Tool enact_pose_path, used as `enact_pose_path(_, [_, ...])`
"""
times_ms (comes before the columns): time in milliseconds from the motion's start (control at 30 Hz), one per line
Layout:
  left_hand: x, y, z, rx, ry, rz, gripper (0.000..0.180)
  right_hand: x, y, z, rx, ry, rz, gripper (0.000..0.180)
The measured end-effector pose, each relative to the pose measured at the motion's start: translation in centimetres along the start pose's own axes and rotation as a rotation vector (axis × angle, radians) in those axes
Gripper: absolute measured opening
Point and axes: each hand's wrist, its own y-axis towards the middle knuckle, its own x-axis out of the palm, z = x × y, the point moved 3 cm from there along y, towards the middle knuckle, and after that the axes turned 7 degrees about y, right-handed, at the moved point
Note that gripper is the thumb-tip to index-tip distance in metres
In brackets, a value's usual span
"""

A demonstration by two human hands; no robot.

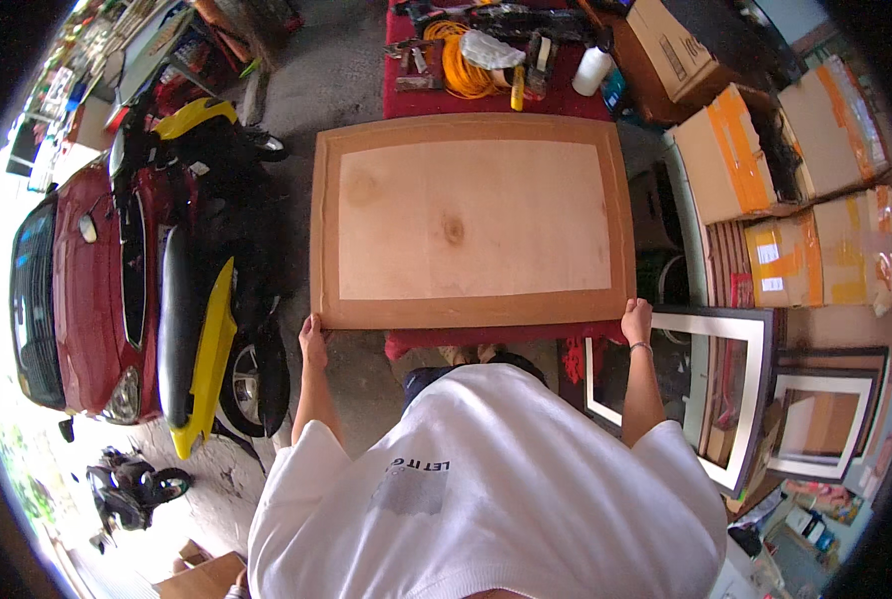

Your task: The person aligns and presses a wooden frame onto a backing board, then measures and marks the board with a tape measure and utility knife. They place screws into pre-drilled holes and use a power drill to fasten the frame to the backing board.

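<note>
A large rectangular backing board [471, 220], pale wood in the middle with a band of brown paper tape [416, 308] along all its edges, lies face up before me over a table with a dark red cloth [521, 104]. My left hand [312, 340] is closed on its near left corner. At the near right corner my right hand [636, 322] grips the same board, a thin band around the wrist. Both arms are stretched forward, well apart. Whatever is under the board is hidden, and so are the fingertips beneath its edge.
Beyond the board lie a coiled orange hose [463, 65], a yellow-handled tool [518, 88] and a white bottle [593, 70]. Cardboard boxes [730, 155] and black-and-white frames [757, 399] stand at right. A yellow-black motorcycle [206, 349] and a red car [91, 290] are at left.
</note>
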Motion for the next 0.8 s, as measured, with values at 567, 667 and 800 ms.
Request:
enact_pose_path(567, [-6.1,-18.9,16.1,0.483,0.064,0.042,0.028,-22.4,-10.9,-3.8,-0.236,0.617,-0.015,0.032])
enact_pose_path(667, [-5.4,-17.2,25.6,0.808,-0.065,0.062,0.051,-30.2,-9.2,-9.2,-0.494,0.731,0.026,0.039])
enact_pose_path(800, [0.6,-11.1,40.2,1.054,0.2,0.326,0.035,-36.8,3.1,-15.1,-0.61,0.689,0.245,0.059])
